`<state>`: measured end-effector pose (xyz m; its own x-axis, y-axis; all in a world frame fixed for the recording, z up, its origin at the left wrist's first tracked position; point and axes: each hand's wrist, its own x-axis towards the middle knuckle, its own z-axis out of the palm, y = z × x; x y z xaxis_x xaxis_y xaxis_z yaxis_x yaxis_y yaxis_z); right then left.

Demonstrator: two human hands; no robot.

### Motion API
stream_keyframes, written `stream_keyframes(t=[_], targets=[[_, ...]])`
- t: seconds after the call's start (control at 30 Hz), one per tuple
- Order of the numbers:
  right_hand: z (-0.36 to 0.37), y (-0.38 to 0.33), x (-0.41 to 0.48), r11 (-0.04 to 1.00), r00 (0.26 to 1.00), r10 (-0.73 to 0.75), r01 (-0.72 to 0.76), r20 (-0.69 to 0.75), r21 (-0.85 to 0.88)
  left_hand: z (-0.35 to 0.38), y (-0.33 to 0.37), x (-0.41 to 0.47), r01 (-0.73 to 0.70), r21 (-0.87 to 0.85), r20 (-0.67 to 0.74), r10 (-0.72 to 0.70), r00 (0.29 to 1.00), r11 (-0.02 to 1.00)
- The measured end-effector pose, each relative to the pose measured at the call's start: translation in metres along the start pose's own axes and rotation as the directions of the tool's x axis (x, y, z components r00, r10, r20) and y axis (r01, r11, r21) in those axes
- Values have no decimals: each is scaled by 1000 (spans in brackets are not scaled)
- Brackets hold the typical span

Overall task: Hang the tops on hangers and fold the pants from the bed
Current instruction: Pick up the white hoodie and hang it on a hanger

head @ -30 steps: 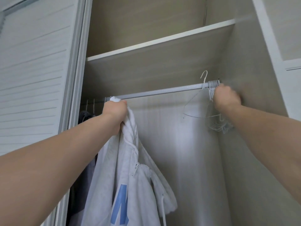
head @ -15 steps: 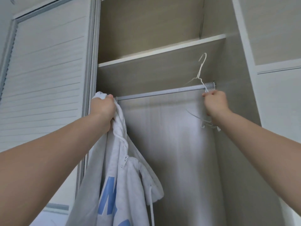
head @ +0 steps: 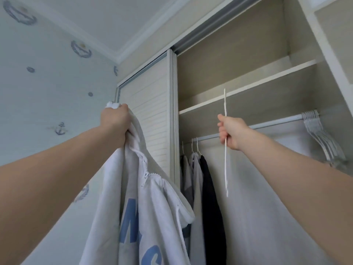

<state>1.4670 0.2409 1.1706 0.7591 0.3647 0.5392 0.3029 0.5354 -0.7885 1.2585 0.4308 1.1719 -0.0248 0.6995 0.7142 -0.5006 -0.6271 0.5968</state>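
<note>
The grey metal closet rail (head: 277,122) runs across the open wardrobe, just under the pale wooden shelf (head: 257,84). At the rail's right end hangs a packed bunch of empty white wire hangers (head: 321,136). At its left end three hung garments (head: 198,188) sit side by side. In front of the rail, near its middle, the right hand (head: 232,131) grips a single white wire hanger (head: 226,165), upright and edge-on, its top above the rail and its lower part below. Left of the rail, before the white louvred sliding door (head: 149,104), the left hand (head: 114,119) grips the white zip-up hoodie with blue letters (head: 152,197), which hangs below rail level.
</note>
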Motion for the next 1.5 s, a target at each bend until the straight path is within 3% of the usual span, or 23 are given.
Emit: stream_keyframes(t=[0.07,0.13,0.3,0.4,0.5,0.67,0.87,1.1,1.2,1.27,1.37,1.5], targets=[[18,9,-7,993,992,113,-111,62,-30,-35,28,-1,-47,63,-54,50,997,997],[32,15,-15,991,989,121,-115,89,-68,-58,47,-4,-47,85,-75,54,996,995],[72,1,-63,998,967,-37,23,252,59,-117,100,-29,-49,250,-170,94,981,967],[91,-16,-99,980,927,-65,-11,369,200,-152,130,-53,-33,329,-218,110,970,944],[116,-20,-146,977,844,-19,-99,536,191,-192,160,-79,-20,421,-274,148,950,907],[162,-4,-239,973,729,34,-179,684,143,-272,211,-123,125,535,-425,138,894,836],[172,-5,-338,907,593,-115,-263,797,327,-349,299,-171,237,639,-563,236,792,732],[202,-30,-447,830,352,-248,-404,903,385,-405,404,-231,329,746,-596,358,719,579],[224,-44,-494,797,256,-303,-461,918,391,-434,448,-257,388,808,-570,419,707,443],[236,-53,-526,775,192,-342,-496,920,392,-454,479,-277,435,851,-526,466,712,295],[249,-64,-582,774,97,-387,-507,917,380,-486,523,-310,502,864,-450,483,751,25],[255,-72,-672,819,8,-389,-455,921,350,-523,566,-353,550,739,-384,428,818,-389]])
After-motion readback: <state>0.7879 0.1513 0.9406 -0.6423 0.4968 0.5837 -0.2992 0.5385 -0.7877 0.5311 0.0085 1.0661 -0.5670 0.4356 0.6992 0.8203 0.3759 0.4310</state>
